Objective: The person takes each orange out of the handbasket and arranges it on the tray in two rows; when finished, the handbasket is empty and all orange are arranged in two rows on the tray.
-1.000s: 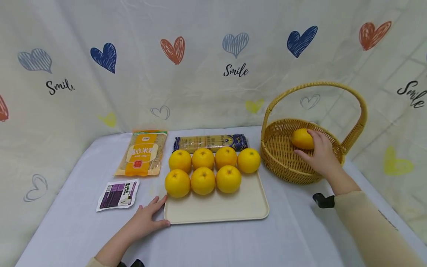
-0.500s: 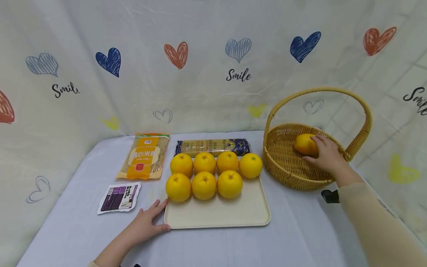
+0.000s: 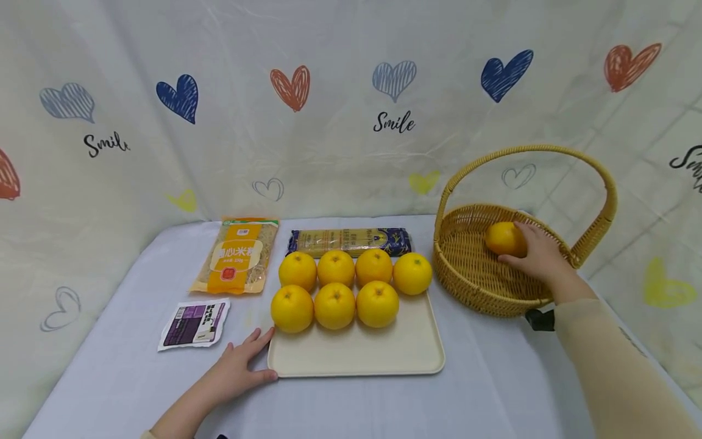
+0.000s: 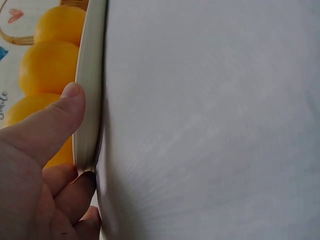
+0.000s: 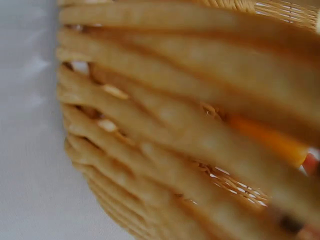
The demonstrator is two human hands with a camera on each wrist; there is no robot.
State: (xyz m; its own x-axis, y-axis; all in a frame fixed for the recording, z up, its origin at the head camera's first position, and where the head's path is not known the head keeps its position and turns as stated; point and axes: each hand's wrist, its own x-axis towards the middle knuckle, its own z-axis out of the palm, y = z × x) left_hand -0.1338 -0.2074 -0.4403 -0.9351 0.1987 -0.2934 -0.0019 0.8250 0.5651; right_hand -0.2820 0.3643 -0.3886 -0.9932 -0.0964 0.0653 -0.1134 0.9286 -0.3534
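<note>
Inside the wicker basket, at the right of the table, my right hand grips an orange, fingers over its right side and thumb below. The right wrist view is mostly filled by the basket's blurred weave, with a bit of the orange showing through. My left hand, fingers spread, touches the near left corner of a cream tray. Seen from the left wrist, the thumb lies against the tray's rim. Several oranges stand in two rows on the tray.
Behind the tray lies a long noodle packet. To the left are an orange-and-clear food bag and a small purple-and-white packet. The basket's tall handle arches over it. A printed cloth hangs at the back.
The head view has shifted slightly. My right hand stays on the orange in the basket, and my left hand remains at the tray's corner.
</note>
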